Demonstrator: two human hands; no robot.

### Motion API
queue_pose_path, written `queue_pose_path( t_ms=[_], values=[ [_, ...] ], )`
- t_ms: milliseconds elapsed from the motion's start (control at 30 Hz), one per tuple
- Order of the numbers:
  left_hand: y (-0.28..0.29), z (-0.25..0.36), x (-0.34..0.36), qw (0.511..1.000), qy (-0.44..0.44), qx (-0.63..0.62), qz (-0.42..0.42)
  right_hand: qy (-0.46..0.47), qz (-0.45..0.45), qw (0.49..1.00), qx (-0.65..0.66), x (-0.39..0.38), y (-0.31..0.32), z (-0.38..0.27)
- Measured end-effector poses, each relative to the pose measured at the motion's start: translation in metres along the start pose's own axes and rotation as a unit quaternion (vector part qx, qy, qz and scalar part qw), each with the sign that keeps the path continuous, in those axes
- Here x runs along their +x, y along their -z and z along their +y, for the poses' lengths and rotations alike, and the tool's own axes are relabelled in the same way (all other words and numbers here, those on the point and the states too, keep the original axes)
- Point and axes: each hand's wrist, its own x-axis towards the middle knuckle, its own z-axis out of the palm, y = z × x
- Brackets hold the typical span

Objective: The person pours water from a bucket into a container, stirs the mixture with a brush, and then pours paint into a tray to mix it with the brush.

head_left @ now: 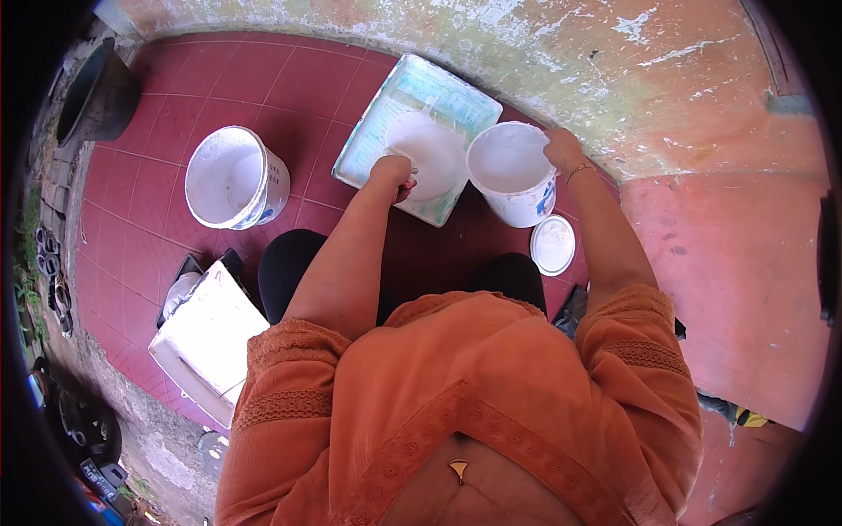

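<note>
My left hand (393,175) is closed at the near-left edge of a round, pale thing (427,145), which looks like a shallow bowl or sieve; its exact kind is unclear. This lies over a white tray (373,123) with bluish-green staining, set on the floor before me. To the right of it, a white bucket (519,209) with blue marks tilts slightly, its inside coated white. My right hand (564,151) grips this bucket's far-right rim, fingers partly hidden behind it. A round white lid (553,245) lies just below the bucket.
Another white bucket (277,188) stands at the left on red floor tiles (140,188). Nearer me is a white box-like thing (210,329). A dark tub (98,92) stands far left, and sandals (53,272) lie beyond the floor's edge. A peeling wall (614,79) rises behind.
</note>
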Motion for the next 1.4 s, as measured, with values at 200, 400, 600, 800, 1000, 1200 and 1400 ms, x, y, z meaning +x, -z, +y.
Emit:
queue_pose_path(
  t_ms=[200, 400, 600, 800, 1000, 1200, 1400],
  values=[
    [-0.005, 0.005, -0.012, 1.000, -0.027, 0.003, -0.006, -0.082, -0.014, 0.978, 0.190, -0.046, 0.012, 0.033],
    [-0.003, 0.006, -0.016, 0.999, -0.027, 0.016, -0.031, -0.070, -0.082, 0.956, 0.275, -0.044, 0.015, 0.060],
    [-0.010, 0.008, -0.032, 0.999, -0.021, 0.043, -0.014, -0.098, -0.105, 0.931, 0.337, -0.042, 0.016, 0.074],
    [-0.014, 0.009, -0.038, 0.997, -0.018, 0.073, -0.013, -0.132, -0.138, 0.898, 0.396, -0.042, -0.004, 0.104],
    [-0.017, 0.006, -0.041, 0.995, -0.012, 0.098, -0.006, -0.139, -0.144, 0.838, 0.507, -0.063, -0.032, 0.121],
    [-0.020, 0.006, -0.040, 0.995, -0.012, 0.098, -0.012, -0.104, -0.135, 0.776, 0.607, -0.076, -0.057, 0.129],
    [-0.022, 0.011, -0.041, 0.994, -0.006, 0.108, -0.010, -0.091, -0.115, 0.711, 0.688, -0.097, -0.066, 0.139]
  ],
)
